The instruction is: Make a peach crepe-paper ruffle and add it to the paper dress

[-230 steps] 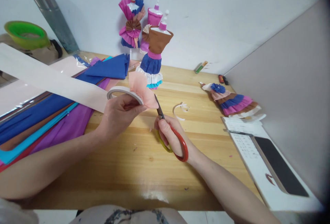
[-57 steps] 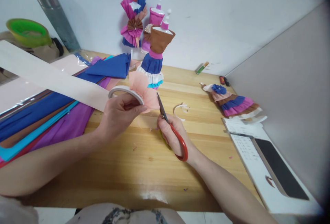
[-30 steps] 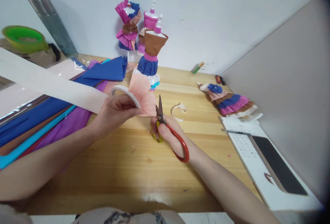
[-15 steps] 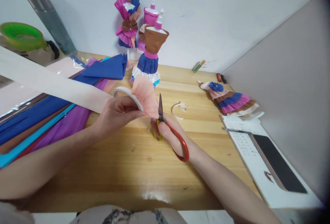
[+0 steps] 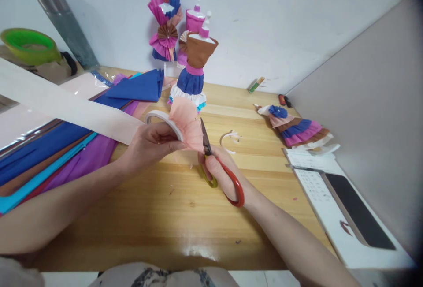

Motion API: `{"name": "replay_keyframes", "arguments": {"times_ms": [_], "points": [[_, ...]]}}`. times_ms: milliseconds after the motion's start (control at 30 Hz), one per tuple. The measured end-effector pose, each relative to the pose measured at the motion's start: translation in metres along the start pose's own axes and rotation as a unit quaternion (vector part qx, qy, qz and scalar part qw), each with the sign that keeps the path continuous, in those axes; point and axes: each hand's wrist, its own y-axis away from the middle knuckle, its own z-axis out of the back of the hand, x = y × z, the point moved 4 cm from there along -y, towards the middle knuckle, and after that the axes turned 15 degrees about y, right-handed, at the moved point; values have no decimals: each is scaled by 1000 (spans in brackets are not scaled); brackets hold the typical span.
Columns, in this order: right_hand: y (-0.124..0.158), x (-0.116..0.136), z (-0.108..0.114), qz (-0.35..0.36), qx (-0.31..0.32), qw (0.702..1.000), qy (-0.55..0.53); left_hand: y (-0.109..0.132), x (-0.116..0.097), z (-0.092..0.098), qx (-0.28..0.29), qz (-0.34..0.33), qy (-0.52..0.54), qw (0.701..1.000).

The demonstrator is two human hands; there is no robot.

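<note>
My left hand (image 5: 152,146) pinches a gathered piece of peach crepe paper (image 5: 185,121) together with a roll of white tape (image 5: 163,119). The paper fans upward from my thumb and fingers, over the wooden table. My right hand (image 5: 220,168) grips scissors (image 5: 231,181) with one red and one yellow handle. Their dark blades point up and lie at the right edge of the peach paper; I cannot tell whether they are cutting into it. A long white strip of paper (image 5: 82,110) runs from the left edge to behind my left hand.
Doll forms in paper dresses (image 5: 191,80) stand against the wall. Folded crepe paper (image 5: 79,146) in several colours lies at left, near a tape roll (image 5: 29,46) and a bottle (image 5: 62,27). Right are another paper dress (image 5: 294,128) and a phone (image 5: 360,210) on white sheets. Curled white scraps (image 5: 230,139) lie mid-table.
The scissors have tilted slightly, their tip moving left toward the peach paper and the yellow handle shifting right and down. My left hand has stayed nearly still.
</note>
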Motion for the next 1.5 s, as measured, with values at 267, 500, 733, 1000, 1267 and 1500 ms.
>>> {"name": "replay_keyframes", "arguments": {"times_ms": [267, 500, 733, 1000, 1267, 1500], "points": [[2, -4, -1, -19, -12, 1000, 2, -1, 1, 2, 5, 7, 25, 1000], [2, -4, -1, -28, -20, 999, -17, -4, -1, 1, 6, 19, 50, 999], [2, -4, -1, -30, -28, 999, -5, -9, 5, 3, 2, 48, 147, 988], [4, 3, 1, -16, -3, 1000, 12, -10, 14, 5, 5, 72, 181, 981], [1, -1, 0, -14, 8, 999, 44, -9, 18, 7, 36, 57, 192, 979], [-1, -1, 2, 31, 0, 999, 30, -6, 19, 1, 84, 79, 194, 974]]}}
